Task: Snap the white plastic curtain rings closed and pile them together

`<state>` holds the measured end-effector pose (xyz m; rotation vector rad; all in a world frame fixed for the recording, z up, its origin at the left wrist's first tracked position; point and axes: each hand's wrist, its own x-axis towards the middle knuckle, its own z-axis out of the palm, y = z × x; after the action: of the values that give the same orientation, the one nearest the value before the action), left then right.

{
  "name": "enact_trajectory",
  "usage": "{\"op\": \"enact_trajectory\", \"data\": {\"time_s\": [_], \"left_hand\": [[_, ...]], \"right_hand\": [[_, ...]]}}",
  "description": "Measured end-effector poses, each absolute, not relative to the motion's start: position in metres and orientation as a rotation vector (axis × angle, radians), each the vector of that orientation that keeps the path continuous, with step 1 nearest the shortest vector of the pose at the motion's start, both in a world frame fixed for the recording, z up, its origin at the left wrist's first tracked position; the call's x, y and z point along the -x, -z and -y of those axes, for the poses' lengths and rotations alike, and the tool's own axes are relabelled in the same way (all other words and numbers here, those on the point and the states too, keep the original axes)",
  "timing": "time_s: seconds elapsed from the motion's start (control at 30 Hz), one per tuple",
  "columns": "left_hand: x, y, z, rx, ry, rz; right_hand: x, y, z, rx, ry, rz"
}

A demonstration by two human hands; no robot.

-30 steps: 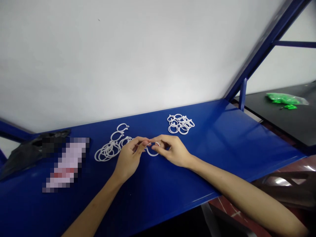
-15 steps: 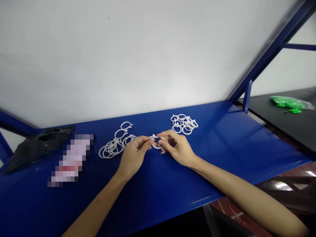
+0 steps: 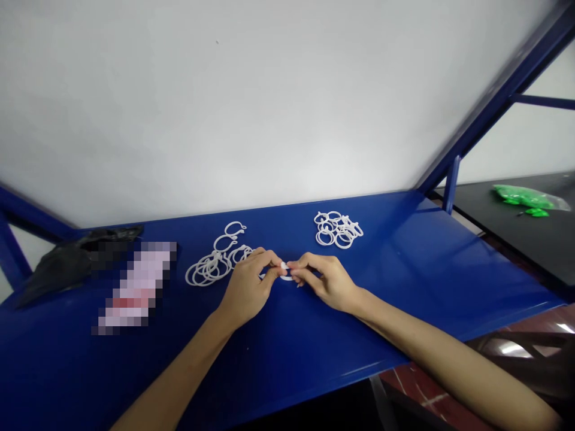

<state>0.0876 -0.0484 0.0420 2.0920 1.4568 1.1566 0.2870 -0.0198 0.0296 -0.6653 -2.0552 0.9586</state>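
Observation:
Between my two hands is a white plastic shower curtain ring [image 3: 286, 278], mostly covered by the fingers. My left hand [image 3: 248, 288] pinches its left side near the knobbed end. From the right, my right hand [image 3: 333, 282] pinches it too, fingertips almost meeting those of the left. Just beyond my left hand lies a loose group of similar rings [image 3: 209, 269], several overlapping, with visible gaps at their knobbed ends. A second cluster of white rings [image 3: 344, 229] lies farther back, beyond my right hand.
Everything rests on a blue shelf [image 3: 404, 263] against a white wall [image 3: 269, 108]. At left are a black plastic bag [image 3: 58, 269] and a pixelated pinkish item [image 3: 139, 281]. Blue frame posts [image 3: 451, 185] rise at right, beside a black table [image 3: 525, 230] with a green-filled bag [image 3: 525, 196].
My hands have come closer together on the ring, and the fingertips now hide more of it. The view has shifted slightly. Both ring groups lie as before.

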Motion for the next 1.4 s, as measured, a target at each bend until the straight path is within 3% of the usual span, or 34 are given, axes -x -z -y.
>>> {"op": "enact_trajectory", "data": {"time_s": [0.17, 0.3, 0.43, 0.83, 1.17, 1.4], "left_hand": [[-0.085, -0.038, 0.045, -2.252, -1.066, -1.488], [-0.068, -0.028, 0.035, -2.427, -0.885, -1.658], [-0.047, -0.027, 0.026, -2.434, -0.742, -1.779], [-0.037, -0.029, 0.026, -2.445, -0.702, -1.771], [-0.037, -0.043, 0.034, -2.431, -0.44, -1.663], [-0.047, -0.041, 0.032, -2.481, -0.477, -1.633]], "right_hand": [[-0.287, -0.034, 0.009, 0.76, -0.568, 2.123], [-0.298, -0.038, -0.013, 1.071, -0.193, 2.007], [-0.315, -0.034, -0.048, 1.38, -0.025, 2.006], [-0.308, -0.04, -0.076, 1.721, 0.058, 2.138], [-0.312, -0.026, -0.05, 1.426, 0.128, 2.05], [-0.282, -0.015, -0.009, 1.087, -0.255, 2.293]]}}
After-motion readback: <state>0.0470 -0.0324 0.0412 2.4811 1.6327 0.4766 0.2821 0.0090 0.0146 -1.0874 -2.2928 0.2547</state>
